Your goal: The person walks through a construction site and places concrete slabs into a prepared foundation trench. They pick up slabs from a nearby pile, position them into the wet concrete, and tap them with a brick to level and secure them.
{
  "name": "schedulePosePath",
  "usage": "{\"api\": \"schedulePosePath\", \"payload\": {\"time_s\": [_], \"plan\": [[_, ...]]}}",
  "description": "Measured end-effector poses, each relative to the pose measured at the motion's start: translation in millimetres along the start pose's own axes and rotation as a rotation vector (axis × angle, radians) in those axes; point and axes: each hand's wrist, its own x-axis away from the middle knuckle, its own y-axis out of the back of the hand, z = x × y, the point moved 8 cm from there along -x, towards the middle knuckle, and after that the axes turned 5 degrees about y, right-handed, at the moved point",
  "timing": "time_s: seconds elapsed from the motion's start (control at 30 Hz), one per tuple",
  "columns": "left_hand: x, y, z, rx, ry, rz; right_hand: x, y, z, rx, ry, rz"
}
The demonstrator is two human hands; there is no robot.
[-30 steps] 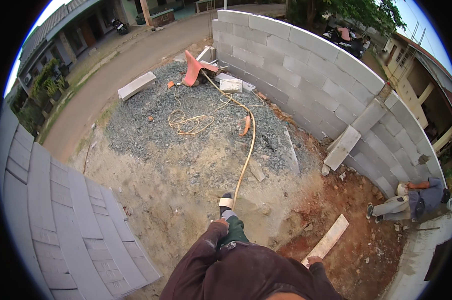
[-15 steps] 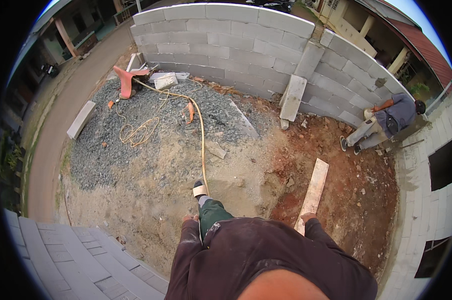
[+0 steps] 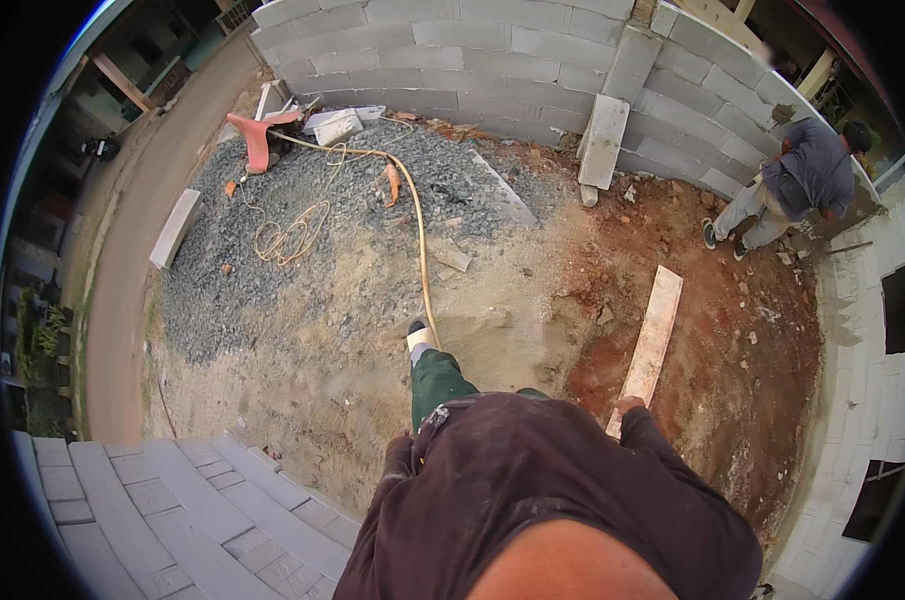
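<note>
My right hand [image 3: 630, 404] is closed on the near end of a long, flat wooden plank [image 3: 655, 335]. Pale and stained with dirt, the plank points away from me over the reddish soil. At my left side hangs my left hand [image 3: 404, 437], mostly covered by its dark sleeve, so its fingers cannot be made out. One foot in a sandal [image 3: 420, 335] is set forward on the sandy ground, close to the end of a yellow hose [image 3: 420, 240].
A grey gravel heap [image 3: 303, 215] lies ahead left, with an orange-red wheelbarrow [image 3: 257, 140] behind it. Grey block walls [image 3: 433, 60] bound the far side; another low block wall [image 3: 188, 510] is at left. Far right, a co-worker [image 3: 798, 180] bends by the wall.
The view has shifted as I move forward, the plank still in my right hand. My left hand is more hidden by the sleeve. The co-worker has turned and bent toward the right wall.
</note>
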Motion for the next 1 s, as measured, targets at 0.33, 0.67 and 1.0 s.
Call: {"api": "schedulePosePath", "payload": {"time_s": [0.33, 0.67, 1.0], "plan": [[-53, 55, -39, -0.055, -0.005, 0.018, -7, -11, 128, 0.176, 0.032, 0.046], [-116, 288, -76, 0.006, 0.079, -0.245, 4, -69, 412, 0.024, -0.010, -0.073], [-165, 471, -282, 0.165, -0.188, -0.397, -26, -85, 464, 0.125, 0.006, -0.084]]}}
